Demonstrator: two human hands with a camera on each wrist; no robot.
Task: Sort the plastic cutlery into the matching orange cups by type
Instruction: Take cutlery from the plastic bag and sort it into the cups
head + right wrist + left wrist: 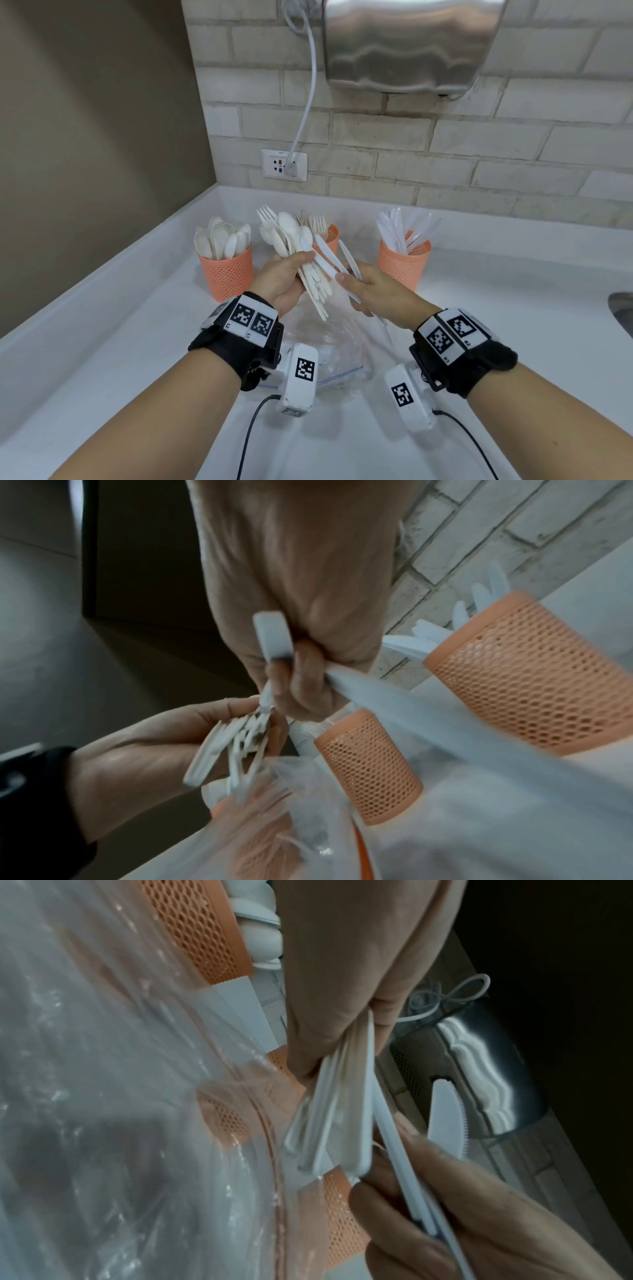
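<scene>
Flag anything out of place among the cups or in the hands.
Nothing stands out. The left hand holds a mixed bundle of cutlery awaiting sorting; the spoon cup and knife cup stand upright, each holding one type.

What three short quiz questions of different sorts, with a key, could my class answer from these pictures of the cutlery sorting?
1. True or false: the left hand grips a mixed bundle of cutlery.
2. Which cup holds the knives? A) left cup B) middle cup C) right cup
3. Fill in: the right hand holds white ____.

Key:
1. True; spoons and forks fan out above its grip.
2. C; spoons fill the left cup, forks stand in the middle cup.
3. Knives; the left wrist view shows a serrated blade.
</scene>
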